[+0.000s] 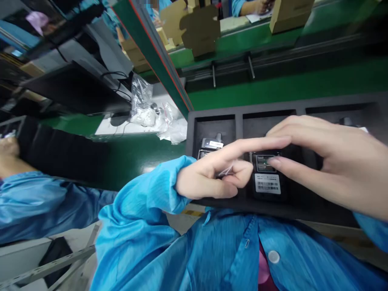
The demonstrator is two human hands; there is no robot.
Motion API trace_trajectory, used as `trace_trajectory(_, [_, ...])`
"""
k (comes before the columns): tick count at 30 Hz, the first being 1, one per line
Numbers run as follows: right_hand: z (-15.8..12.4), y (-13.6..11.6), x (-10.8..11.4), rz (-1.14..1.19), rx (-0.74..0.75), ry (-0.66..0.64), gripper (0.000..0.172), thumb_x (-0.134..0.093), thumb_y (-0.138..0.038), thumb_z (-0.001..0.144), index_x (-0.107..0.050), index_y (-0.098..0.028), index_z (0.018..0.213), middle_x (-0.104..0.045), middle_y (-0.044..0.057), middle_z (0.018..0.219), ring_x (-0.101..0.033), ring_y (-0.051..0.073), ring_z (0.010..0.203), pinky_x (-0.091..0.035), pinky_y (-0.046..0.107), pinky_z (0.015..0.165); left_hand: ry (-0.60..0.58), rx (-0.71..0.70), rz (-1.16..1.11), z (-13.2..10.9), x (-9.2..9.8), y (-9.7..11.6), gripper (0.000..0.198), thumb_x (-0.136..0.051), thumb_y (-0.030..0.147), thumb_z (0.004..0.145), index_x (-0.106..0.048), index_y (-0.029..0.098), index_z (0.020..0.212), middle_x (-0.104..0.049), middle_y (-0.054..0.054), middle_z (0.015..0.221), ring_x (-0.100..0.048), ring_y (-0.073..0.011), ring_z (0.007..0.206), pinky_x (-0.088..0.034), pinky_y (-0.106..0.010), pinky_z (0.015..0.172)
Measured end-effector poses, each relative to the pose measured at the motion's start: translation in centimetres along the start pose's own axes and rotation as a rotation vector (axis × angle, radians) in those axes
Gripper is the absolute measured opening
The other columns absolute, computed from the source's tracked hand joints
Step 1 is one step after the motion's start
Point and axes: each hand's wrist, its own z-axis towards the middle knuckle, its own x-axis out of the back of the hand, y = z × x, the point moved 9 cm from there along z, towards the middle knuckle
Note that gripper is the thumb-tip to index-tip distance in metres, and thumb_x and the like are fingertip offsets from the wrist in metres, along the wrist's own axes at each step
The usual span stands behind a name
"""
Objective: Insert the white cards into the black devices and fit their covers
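Note:
A black foam tray (212, 115) with several compartments lies on the green bench right in front of me. A small black device (266, 180) with a white barcode label sits in the middle compartment. My right hand (330, 161) reaches over it, fingers stretched out, one fingertip touching its top. My left hand (218, 171) has its index finger pointing toward the device while the other fingers curl around a small thin clear piece. Another dark device (210, 147) lies in the left compartment, partly behind my left hand.
A crumpled clear plastic bag (151, 113) with small parts lies left of the tray. A co-worker's blue sleeve (36, 202) is at the far left. Cardboard boxes (200, 28) and another person's hands are across the green conveyor (273, 85).

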Motion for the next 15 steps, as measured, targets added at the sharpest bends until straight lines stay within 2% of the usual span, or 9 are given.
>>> trace_trajectory(3, [2.2,0.0,-1.8,0.329,-0.174,-0.103,0.022,-0.060,-0.045,0.093,-0.073,-0.029,0.101,-0.071,-0.003,0.103,-0.067,0.017,0.090,-0.051,0.030,0.070,-0.037,0.039,-0.092,-0.3,-0.4,-0.2,0.064,-0.054,0.055,0.091,-0.045,0.037,0.152,-0.042,0.008,0.059,-0.046,-0.0090,0.047,-0.038,-0.026,0.048])
trace_trajectory(6, [3.4,-1.1,-3.4,0.546,-0.238,-0.195,0.034,-0.064,-0.056,0.090,-0.076,-0.025,0.087,-0.073,0.001,0.094,-0.068,0.019,0.085,-0.052,0.032,0.072,-0.036,0.052,-0.138,-0.9,-0.2,-0.5,0.066,-0.061,0.056,0.084,-0.051,0.039,0.147,-0.042,0.007,0.057,-0.045,-0.0090,0.046,-0.039,-0.026,0.046])
trace_trajectory(8, [3.9,-1.7,-3.6,0.583,-0.252,-0.186,0.031,-0.067,-0.054,0.089,-0.077,-0.024,0.084,-0.072,0.001,0.090,-0.068,0.018,0.082,-0.051,0.031,0.071,-0.023,0.076,-0.149,-1.4,-0.1,-1.0,0.071,-0.063,0.058,0.081,-0.051,0.039,0.148,-0.045,0.007,0.057,-0.046,-0.0093,0.048,-0.039,-0.027,0.047])
trace_trajectory(10, [4.1,-2.2,-3.7,0.572,-0.267,-0.167,0.026,-0.069,-0.050,0.087,-0.080,-0.026,0.089,-0.073,-0.001,0.092,-0.069,0.017,0.083,-0.052,0.030,0.071,0.004,0.111,-0.139,-1.9,0.1,-1.5,0.074,-0.061,0.063,0.079,-0.051,0.039,0.149,-0.053,0.007,0.061,-0.050,-0.0090,0.052,-0.040,-0.027,0.048])
trace_trajectory(13, [4.3,-2.8,-4.0,0.565,-0.283,-0.170,0.023,-0.072,-0.050,0.085,-0.082,-0.032,0.096,-0.075,-0.004,0.099,-0.071,0.018,0.090,-0.054,0.029,0.077,0.055,0.156,-0.097,-2.5,0.4,-2.2,0.071,-0.049,0.070,0.079,-0.056,0.041,0.144,-0.069,0.006,0.084,-0.057,-0.0080,0.060,-0.041,-0.028,0.052])
trace_trajectory(15, [4.6,-3.4,-4.6,0.594,-0.276,-0.210,0.021,-0.073,-0.050,0.085,-0.082,-0.036,0.097,-0.076,-0.005,0.098,-0.071,0.018,0.091,-0.055,0.029,0.079,0.058,0.167,-0.101,-2.6,0.3,-2.4,0.071,-0.047,0.070,0.079,-0.058,0.041,0.143,-0.073,0.006,0.098,-0.058,-0.0078,0.063,-0.042,-0.029,0.053])
